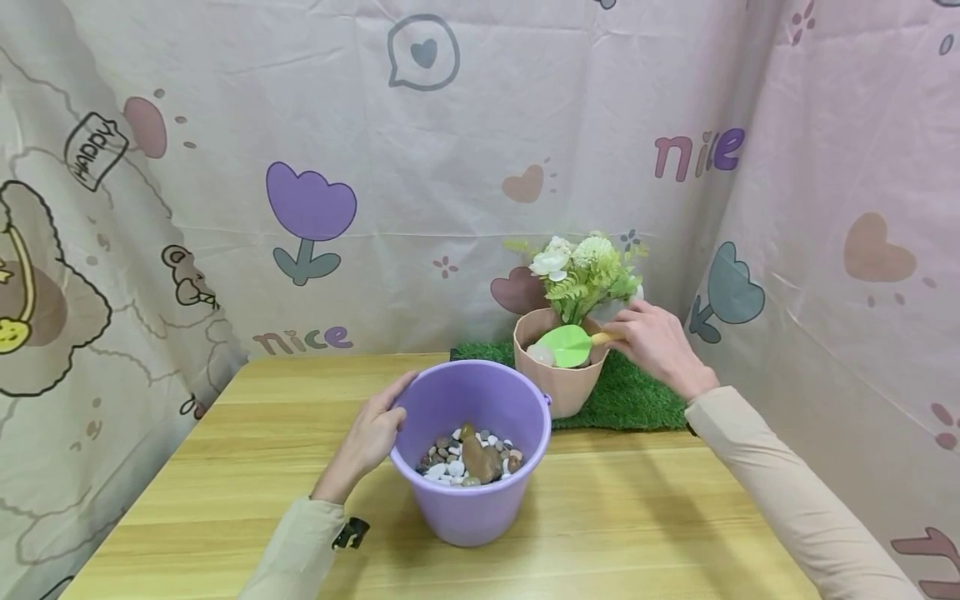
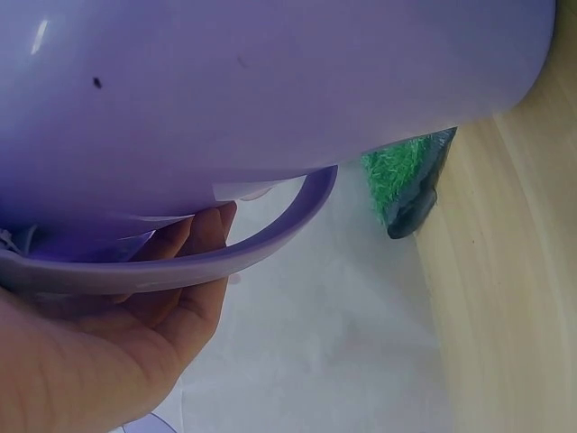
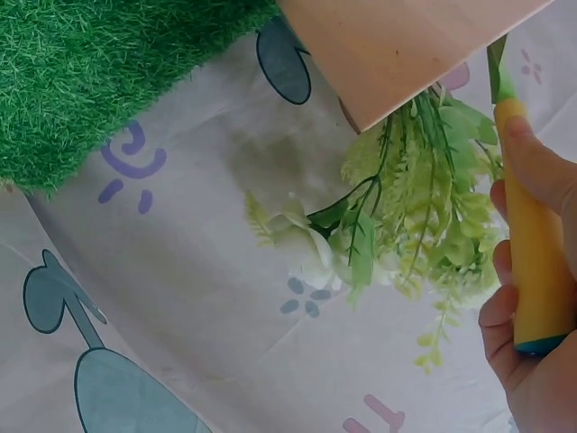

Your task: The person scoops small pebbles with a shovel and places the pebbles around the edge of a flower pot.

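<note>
A purple bucket [image 1: 472,508] stands on the table, with pebbles [image 1: 446,467] and a larger brown stone [image 1: 480,458] inside. My left hand [image 1: 372,433] grips its left side at the rim. In the left wrist view, the fingers [image 2: 203,311] curl about the bucket's purple handle [image 2: 270,239]. My right hand [image 1: 656,342] holds a small trowel by its yellow handle [image 3: 538,244]. The trowel's green blade [image 1: 567,346] is over the mouth of a peach flowerpot [image 1: 558,387]. A pale round stone [image 1: 540,354] shows beside the blade; the pot's contents are mostly hidden.
White and green artificial flowers [image 1: 588,267] rise from the pot. Green artificial turf [image 1: 645,396] lies beneath it at the back right of the wooden table [image 1: 262,467]. Printed curtains [image 1: 450,167] hang behind and on both sides.
</note>
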`<control>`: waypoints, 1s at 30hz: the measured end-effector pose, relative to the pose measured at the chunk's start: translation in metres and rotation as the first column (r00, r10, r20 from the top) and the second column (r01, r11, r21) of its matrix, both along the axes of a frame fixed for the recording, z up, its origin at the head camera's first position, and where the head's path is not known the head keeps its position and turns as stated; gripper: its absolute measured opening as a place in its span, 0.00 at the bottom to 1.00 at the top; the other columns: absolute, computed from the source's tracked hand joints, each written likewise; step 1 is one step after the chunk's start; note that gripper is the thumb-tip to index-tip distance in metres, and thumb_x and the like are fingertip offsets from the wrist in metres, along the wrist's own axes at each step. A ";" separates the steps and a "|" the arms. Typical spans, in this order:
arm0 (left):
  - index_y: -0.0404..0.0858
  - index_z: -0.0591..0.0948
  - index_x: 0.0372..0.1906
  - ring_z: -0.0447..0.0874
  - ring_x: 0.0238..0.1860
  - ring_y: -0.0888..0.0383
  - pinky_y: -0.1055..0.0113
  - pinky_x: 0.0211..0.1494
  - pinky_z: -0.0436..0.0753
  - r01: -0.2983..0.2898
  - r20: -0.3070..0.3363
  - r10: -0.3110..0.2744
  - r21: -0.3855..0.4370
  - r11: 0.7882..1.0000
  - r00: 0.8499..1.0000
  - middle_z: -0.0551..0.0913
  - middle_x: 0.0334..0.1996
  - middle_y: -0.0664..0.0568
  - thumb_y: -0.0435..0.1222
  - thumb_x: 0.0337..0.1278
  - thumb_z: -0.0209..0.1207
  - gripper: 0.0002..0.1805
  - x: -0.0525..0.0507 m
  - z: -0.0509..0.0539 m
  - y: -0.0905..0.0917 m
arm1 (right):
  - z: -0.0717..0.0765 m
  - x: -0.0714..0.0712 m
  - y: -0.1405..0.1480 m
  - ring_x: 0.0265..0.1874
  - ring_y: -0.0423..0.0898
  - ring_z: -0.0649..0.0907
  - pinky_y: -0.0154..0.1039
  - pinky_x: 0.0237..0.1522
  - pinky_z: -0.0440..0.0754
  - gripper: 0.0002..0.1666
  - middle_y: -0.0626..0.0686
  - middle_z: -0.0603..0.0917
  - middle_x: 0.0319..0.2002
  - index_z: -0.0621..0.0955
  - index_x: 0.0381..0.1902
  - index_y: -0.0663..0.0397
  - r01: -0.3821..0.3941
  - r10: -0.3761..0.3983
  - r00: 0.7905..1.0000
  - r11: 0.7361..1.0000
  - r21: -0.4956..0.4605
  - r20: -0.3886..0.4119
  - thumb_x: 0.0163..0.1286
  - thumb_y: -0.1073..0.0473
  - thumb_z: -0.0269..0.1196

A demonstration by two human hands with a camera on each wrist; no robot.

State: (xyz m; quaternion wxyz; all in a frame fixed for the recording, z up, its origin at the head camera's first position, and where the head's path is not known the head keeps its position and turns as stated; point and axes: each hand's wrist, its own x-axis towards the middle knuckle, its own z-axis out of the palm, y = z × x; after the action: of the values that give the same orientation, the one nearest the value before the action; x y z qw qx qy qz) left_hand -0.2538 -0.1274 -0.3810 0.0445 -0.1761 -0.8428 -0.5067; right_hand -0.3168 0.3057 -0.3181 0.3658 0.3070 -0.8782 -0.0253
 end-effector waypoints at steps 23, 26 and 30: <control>0.39 0.62 0.75 0.67 0.69 0.40 0.44 0.72 0.66 0.002 0.007 -0.003 0.020 1.000 1.000 0.65 0.72 0.40 0.25 0.54 0.44 0.38 0.001 0.000 0.000 | -0.008 0.001 0.003 0.32 0.47 0.78 0.44 0.23 0.78 0.15 0.49 0.89 0.37 0.89 0.42 0.47 0.159 -0.144 0.979 0.982 -0.097 0.144 0.56 0.51 0.72; 0.39 0.62 0.75 0.67 0.70 0.40 0.44 0.73 0.65 0.001 0.011 -0.002 0.023 1.000 1.000 0.65 0.73 0.41 0.24 0.54 0.44 0.38 0.001 0.000 0.000 | -0.011 0.001 0.002 0.29 0.46 0.78 0.41 0.23 0.76 0.15 0.49 0.87 0.35 0.89 0.43 0.48 0.175 -0.151 0.968 0.978 -0.109 0.199 0.59 0.50 0.71; 0.40 0.62 0.75 0.67 0.69 0.40 0.44 0.73 0.66 -0.001 0.012 0.001 0.024 1.000 1.000 0.65 0.73 0.41 0.25 0.55 0.44 0.38 0.001 0.000 0.000 | -0.014 0.003 -0.001 0.27 0.44 0.77 0.39 0.23 0.74 0.16 0.48 0.84 0.31 0.88 0.43 0.49 0.180 -0.145 0.955 0.976 -0.119 0.258 0.62 0.48 0.68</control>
State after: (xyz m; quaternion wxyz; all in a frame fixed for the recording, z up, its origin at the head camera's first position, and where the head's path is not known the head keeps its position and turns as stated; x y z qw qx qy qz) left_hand -0.2531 -0.1269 -0.3809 0.0419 -0.1723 -0.8370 -0.5178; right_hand -0.3133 0.3046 -0.3323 0.2707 0.2077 -0.9389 0.0455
